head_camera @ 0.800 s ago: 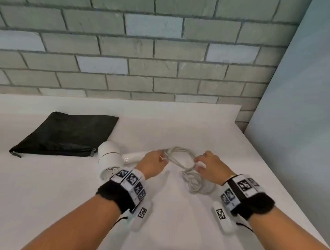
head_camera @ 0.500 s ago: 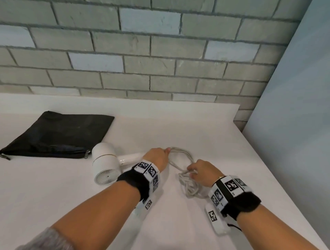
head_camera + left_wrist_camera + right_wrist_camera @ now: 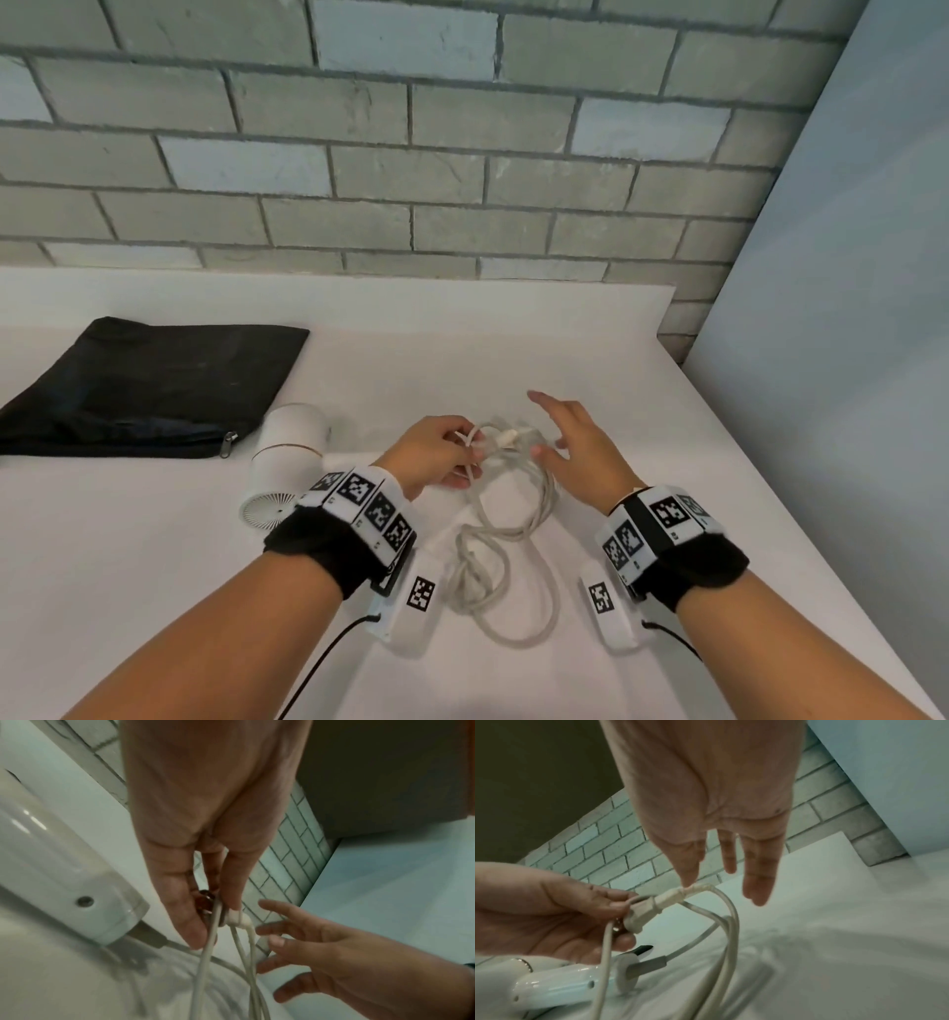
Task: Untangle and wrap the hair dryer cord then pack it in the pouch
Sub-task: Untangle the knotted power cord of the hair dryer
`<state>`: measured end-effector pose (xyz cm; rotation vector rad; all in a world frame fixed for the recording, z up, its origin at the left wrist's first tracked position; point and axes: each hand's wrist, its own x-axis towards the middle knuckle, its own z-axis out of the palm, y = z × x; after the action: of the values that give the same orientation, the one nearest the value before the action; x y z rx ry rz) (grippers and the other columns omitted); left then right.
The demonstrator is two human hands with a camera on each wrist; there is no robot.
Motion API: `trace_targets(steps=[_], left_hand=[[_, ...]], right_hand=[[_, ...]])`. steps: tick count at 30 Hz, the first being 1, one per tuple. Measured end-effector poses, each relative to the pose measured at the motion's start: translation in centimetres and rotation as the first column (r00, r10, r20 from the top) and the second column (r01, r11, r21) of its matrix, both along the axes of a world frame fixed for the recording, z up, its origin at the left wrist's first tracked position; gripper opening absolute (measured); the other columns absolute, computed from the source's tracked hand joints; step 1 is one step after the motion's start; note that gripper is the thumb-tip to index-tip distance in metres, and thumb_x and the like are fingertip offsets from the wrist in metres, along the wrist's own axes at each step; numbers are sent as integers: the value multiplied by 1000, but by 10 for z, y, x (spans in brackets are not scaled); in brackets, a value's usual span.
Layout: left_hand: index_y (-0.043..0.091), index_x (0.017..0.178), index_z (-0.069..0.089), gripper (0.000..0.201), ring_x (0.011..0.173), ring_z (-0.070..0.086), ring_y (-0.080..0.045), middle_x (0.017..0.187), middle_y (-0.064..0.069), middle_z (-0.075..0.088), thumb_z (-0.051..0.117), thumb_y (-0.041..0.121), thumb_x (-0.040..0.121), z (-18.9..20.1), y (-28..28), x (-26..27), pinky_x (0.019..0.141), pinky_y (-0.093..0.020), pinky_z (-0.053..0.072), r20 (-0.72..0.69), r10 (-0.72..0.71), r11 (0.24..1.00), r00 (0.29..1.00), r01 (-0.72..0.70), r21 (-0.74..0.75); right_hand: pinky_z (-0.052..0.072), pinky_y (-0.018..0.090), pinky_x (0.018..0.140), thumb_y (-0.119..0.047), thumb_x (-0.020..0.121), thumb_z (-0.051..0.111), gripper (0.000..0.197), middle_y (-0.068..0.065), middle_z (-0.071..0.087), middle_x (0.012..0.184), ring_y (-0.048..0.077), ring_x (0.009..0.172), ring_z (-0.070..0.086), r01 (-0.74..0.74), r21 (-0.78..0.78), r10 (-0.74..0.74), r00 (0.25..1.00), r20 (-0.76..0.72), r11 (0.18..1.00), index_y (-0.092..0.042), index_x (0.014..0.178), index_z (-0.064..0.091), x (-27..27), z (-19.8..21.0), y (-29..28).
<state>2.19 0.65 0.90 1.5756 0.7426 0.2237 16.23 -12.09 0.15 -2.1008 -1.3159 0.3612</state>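
A white hair dryer (image 3: 287, 462) lies on the white table (image 3: 154, 565), its handle (image 3: 59, 874) pointing right. Its white cord (image 3: 506, 539) runs from the handle end in tangled loops toward me. My left hand (image 3: 436, 455) pinches the plug (image 3: 645, 910) and a strand of cord (image 3: 205, 953) just above the handle end. My right hand (image 3: 570, 442) hovers open beside the plug, fingers (image 3: 757, 878) spread, thumb tip touching the plug's strain relief (image 3: 698, 888). The black zip pouch (image 3: 144, 385) lies flat at the back left.
A grey brick wall (image 3: 411, 154) runs behind the table. A pale blue panel (image 3: 847, 360) stands along the right side, close to the table's right edge (image 3: 770, 462). Bare table surface lies left of and in front of the dryer.
My right hand let go of the cord bundle and lifted with its fingers spread. My left hand raised the plug and strand; the loops now trail loosely toward me.
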Motion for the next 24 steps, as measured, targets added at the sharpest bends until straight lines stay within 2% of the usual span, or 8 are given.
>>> trace_targets(steps=[4,6,8,12,14,17,21,24], left_hand=[[8,100,63,15,60,65,-10,70,-3,60,57,4,87,9,-5,-11,59,-21,54,156,6,998,988,5,-65],[11,102,63,17,60,66,-9,74,-2,61,55,6,88,13,-4,-15,63,-24,54,179,16,996,984,-1,-86],[15,100,64,17,61,65,-9,75,0,59,53,8,90,15,-1,-18,66,-27,53,196,60,995,979,-43,-89],[18,89,63,20,57,64,-5,76,-2,54,46,7,93,23,8,-29,60,-21,53,268,161,983,950,-131,-128],[18,87,62,21,63,66,-6,76,-3,55,45,7,93,30,10,-34,68,-27,53,321,126,985,939,-80,-155],[15,88,60,19,72,68,-10,77,-4,58,44,6,93,39,4,-34,78,-33,51,373,54,986,926,8,-164],[14,86,59,19,73,71,-16,76,-5,57,44,6,93,44,-7,-27,74,-33,56,407,84,980,910,-2,-199],[15,83,60,21,65,71,-13,71,-4,52,43,7,94,44,-12,-20,70,-34,56,378,174,975,909,-105,-196]], right_hand=[[42,30,77,-15,89,54,23,4,56,93,21,80,52,-45,53,40,994,104,998,-13,110,63,-3,8,8],[35,26,69,-16,89,53,18,3,53,85,18,73,48,-64,48,56,989,138,997,-9,102,65,-4,14,8],[40,30,68,-14,91,51,17,3,53,84,22,70,51,-90,72,78,986,150,993,-5,100,62,-3,19,5],[56,35,55,-9,93,44,8,10,57,80,21,55,61,133,292,-98,987,-129,947,-7,93,52,6,25,-5],[56,29,47,-6,94,42,8,13,58,77,13,43,60,308,334,-168,907,-386,891,-8,101,46,13,23,-8],[54,25,42,0,93,41,29,16,58,72,12,36,58,466,253,-158,678,-718,848,-16,116,31,10,18,-10],[54,24,42,7,92,37,21,20,57,67,16,39,61,472,105,-155,478,-865,875,-13,98,38,-6,13,-8],[58,28,53,-3,94,39,12,21,57,79,21,54,65,330,-11,-138,363,-921,944,0,99,50,-19,11,-6]])
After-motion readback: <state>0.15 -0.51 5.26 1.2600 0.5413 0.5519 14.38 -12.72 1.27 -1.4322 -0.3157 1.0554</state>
